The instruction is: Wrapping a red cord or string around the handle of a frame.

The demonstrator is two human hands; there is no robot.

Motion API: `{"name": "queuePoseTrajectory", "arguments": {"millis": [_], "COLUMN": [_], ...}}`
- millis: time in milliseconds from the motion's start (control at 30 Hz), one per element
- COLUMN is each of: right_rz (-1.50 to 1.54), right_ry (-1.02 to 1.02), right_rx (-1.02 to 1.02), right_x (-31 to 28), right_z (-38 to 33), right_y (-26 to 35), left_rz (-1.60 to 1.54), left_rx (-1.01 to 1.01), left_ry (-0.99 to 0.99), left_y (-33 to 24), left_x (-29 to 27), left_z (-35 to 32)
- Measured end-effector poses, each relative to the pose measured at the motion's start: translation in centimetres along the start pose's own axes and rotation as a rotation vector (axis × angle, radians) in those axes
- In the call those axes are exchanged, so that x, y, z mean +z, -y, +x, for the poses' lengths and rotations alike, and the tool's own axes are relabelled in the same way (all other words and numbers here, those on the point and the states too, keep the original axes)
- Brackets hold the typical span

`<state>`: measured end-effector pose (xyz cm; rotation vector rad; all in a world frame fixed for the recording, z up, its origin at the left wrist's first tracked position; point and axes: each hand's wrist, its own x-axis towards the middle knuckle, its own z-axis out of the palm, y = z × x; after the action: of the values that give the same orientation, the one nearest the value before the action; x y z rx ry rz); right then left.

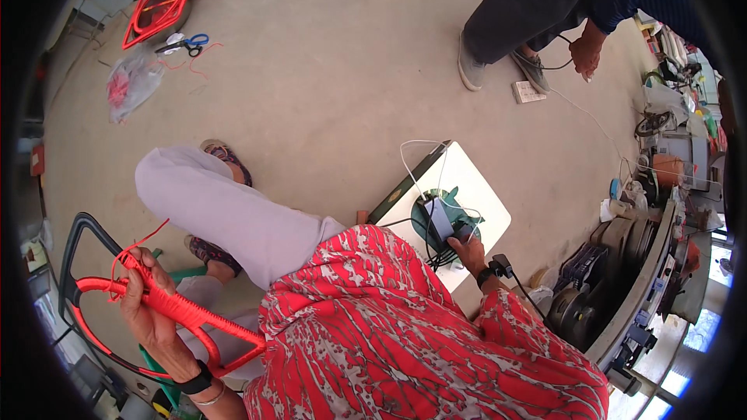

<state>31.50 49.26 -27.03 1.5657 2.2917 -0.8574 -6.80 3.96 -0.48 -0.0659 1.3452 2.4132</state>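
Note:
At the lower left, my left hand [148, 315] is closed around a frame [214, 323] tightly wrapped in red cord. Part of that frame is bare black tube, and a loose end of red cord [152, 235] sticks up past my fingers. On the right, my right hand [469, 255] has its fingers closed on a small black block [464, 232], which looks like a plug or adapter. Beside the block are a grey box-shaped device [438, 218] and several black and white cables. They lie on a dark green cloth [450, 201] over a white-topped box [478, 179].
Another person's hand [587, 53] holds a dark cable at the upper right, above a white power strip [529, 92]. Scissors [187, 45], a plastic bag [134, 85] and red frames [159, 15] lie at the upper left. A cluttered bench [634, 303] runs along the right.

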Motion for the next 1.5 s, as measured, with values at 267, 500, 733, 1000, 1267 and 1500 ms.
{"name": "queuePoseTrajectory", "arguments": {"millis": [267,500,733,1000,1267,1500], "right_rz": [-0.006,0.007,0.045,0.504,0.255,0.560], "right_ry": [-0.153,0.009,0.091,-0.173,-0.315,-0.487], "right_rx": [0.016,0.207,0.269,0.343,0.463,0.174], "right_x": [2.2,1.8,3.3,6.3,7.3,4.2], "right_z": [-2.2,-2.5,-2.3,-2.7,-2.5,-1.2], "right_y": [0.9,1.8,3.8,0.6,-0.8,-3.5], "left_rz": [0.051,0.047,0.015,-0.018,-0.049,-0.062], "left_rx": [0.000,0.017,0.006,-0.001,-0.017,-0.027], "left_ry": [0.059,0.036,0.029,-0.075,-0.036,-0.012], "left_y": [-0.1,-0.1,-0.4,-0.1,-0.1,-0.3], "left_x": [1.3,1.0,0.4,-0.6,0.5,-1.5], "left_z": [0.2,-0.1,0.3,-0.8,-0.5,0.2]}}
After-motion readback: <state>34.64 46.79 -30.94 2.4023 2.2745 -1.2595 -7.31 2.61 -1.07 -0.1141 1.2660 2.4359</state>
